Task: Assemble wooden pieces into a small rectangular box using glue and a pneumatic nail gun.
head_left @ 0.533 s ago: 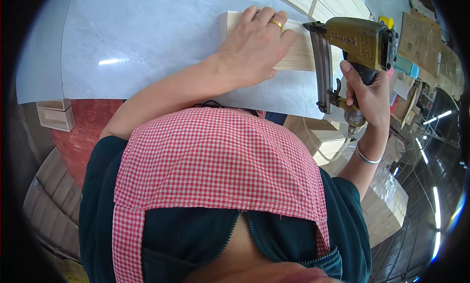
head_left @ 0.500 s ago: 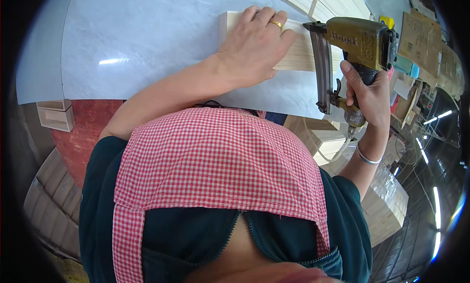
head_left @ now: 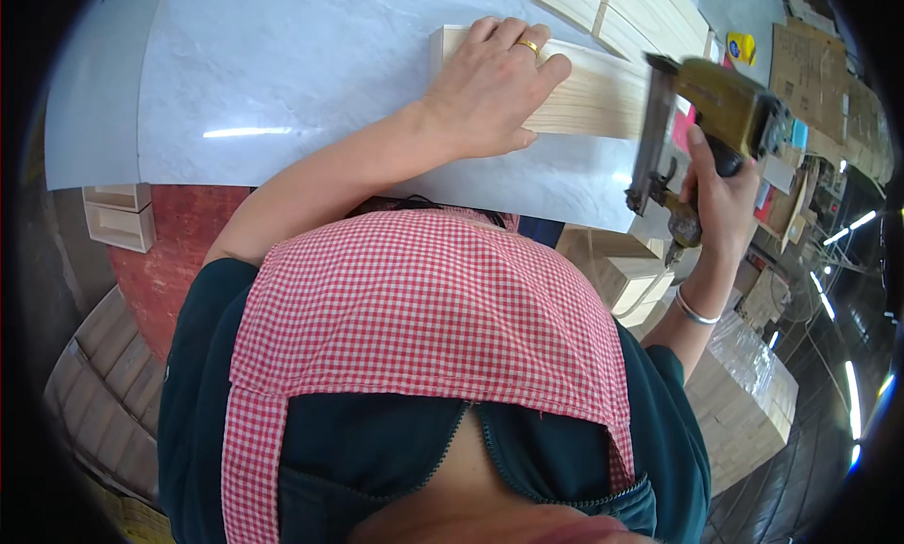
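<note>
My left hand (head_left: 494,88) lies flat, fingers spread, on a pale wooden box piece (head_left: 593,97) that rests on a white marbled tabletop (head_left: 282,83). A gold ring shows on one finger. My right hand (head_left: 720,191) grips the handle of a brass-coloured nail gun (head_left: 711,111), whose nose and long magazine (head_left: 650,153) stand against the right end of the wooden piece. A silver bangle circles my right wrist.
More pale wooden boards (head_left: 612,8) lie at the table's far edge. Small wooden boxes (head_left: 118,219) sit low on the left beside a red surface (head_left: 179,262). Stacked wooden pieces (head_left: 734,403) and cardboard (head_left: 829,92) crowd the right side.
The nail gun has shifted slightly right and tilted, still at the right end of the wood. My left hand stays pressed on the piece.
</note>
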The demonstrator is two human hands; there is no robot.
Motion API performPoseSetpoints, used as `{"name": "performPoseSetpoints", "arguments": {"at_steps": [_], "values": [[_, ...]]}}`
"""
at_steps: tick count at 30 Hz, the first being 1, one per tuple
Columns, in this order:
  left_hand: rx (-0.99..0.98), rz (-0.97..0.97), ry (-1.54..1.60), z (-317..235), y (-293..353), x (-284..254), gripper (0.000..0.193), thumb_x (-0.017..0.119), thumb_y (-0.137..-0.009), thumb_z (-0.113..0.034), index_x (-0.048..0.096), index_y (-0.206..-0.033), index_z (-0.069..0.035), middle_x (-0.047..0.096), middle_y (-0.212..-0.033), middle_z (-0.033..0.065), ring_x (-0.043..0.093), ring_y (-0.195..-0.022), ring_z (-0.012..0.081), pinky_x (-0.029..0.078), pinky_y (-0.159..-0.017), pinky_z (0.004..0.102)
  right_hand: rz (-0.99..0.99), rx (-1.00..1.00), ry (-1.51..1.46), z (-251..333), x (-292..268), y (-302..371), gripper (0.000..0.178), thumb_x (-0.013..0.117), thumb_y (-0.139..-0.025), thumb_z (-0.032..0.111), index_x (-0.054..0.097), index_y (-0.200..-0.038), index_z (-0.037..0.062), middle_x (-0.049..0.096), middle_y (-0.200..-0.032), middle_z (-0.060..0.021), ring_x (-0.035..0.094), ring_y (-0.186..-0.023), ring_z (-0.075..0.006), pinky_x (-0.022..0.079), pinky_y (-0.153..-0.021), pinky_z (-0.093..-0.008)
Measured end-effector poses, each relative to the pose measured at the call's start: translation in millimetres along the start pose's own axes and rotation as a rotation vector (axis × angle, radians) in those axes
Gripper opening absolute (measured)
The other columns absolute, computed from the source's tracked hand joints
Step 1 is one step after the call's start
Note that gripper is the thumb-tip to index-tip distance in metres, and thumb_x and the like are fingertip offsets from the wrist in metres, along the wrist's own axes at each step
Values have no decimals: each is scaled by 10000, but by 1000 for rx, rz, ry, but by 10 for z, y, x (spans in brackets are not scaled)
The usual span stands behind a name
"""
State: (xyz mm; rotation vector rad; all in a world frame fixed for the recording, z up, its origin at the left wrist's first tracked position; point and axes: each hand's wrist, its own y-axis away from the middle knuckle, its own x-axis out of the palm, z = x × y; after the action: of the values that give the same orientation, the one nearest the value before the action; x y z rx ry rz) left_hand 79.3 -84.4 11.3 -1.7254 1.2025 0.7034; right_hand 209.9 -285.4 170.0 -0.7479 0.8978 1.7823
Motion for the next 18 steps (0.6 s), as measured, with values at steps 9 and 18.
{"name": "performPoseSetpoints", "arguments": {"at_steps": [9, 18], "values": [[-926, -110, 1407, 607, 772, -1253, 721, 791, -848, -382, 526, -1407, -12, 592, -1349, 188, 611, -1146, 340, 500, -985, 449, -352, -45, 576, -2166, -358, -58, 477, 633, -888, 287, 615, -1268, -1, 728, -935, -195, 686, -797, -387, 541, -741, -445], [-1125, -720, 1344, 672, 2032, -1183, 686, 726, -884, -197, 434, -1444, 72, 585, -1332, 235, 626, -1122, 308, 517, -962, 358, -371, 4, 674, -3204, -91, -387, 558, 652, -909, 259, 535, -1380, -14, 671, -1231, -235, 658, -1081, -437, 527, -924, -465]]}}
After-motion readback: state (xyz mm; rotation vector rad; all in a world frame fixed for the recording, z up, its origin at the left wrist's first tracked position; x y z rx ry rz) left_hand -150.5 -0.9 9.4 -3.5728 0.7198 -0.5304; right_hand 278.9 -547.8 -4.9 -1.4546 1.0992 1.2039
